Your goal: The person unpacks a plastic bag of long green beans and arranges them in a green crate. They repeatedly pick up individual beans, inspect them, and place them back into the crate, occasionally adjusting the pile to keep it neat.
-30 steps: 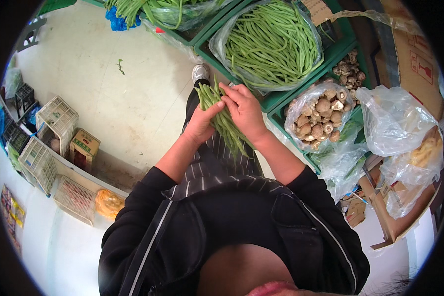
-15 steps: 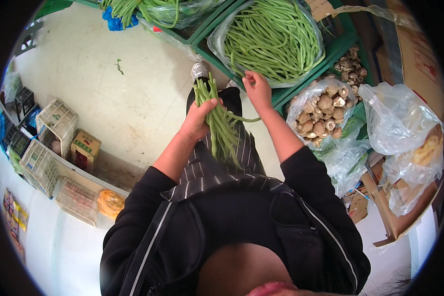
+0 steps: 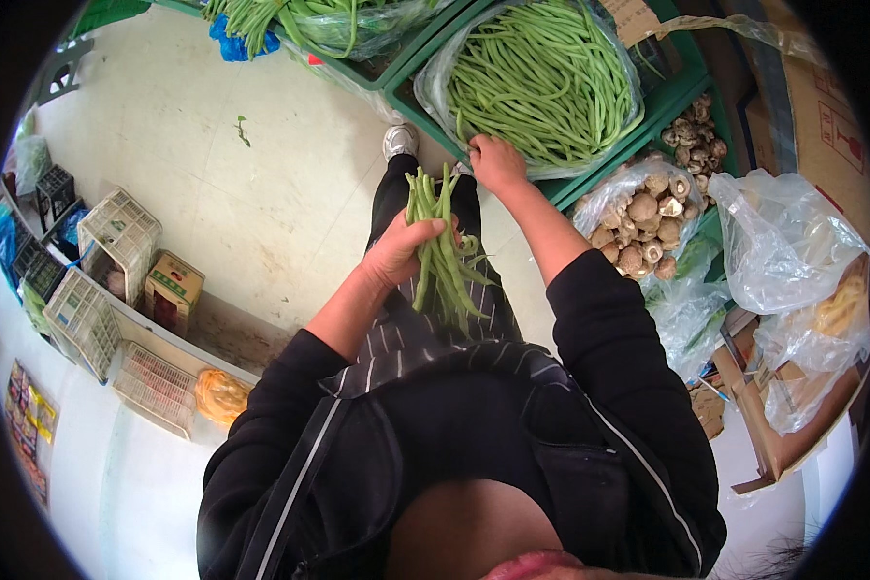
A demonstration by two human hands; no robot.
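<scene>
Head view: a bunch of green beans (image 3: 443, 256) was upright in front of the person's striped apron (image 3: 382, 365), clamped in the left hand (image 3: 396, 249), whose thumb lay across the stems. The hands were apart. At one o'clock from the bunch, the right hand (image 3: 498, 164) was at the near edge of a green crate (image 3: 679, 101), fingers curled; whether they gripped anything, I could not tell. In that crate, a clear bag (image 3: 433, 87) held a heap of loose beans (image 3: 541, 82). Brown mushrooms (image 3: 640, 217) sat near three o'clock, with smaller, darker ones (image 3: 696, 140) at two. A pale shoe (image 3: 400, 141) showed at eleven; white baskets (image 3: 119, 235) and a small carton (image 3: 174, 280) stood well apart at nine, an orange bag (image 3: 222, 396) at eight.
</scene>
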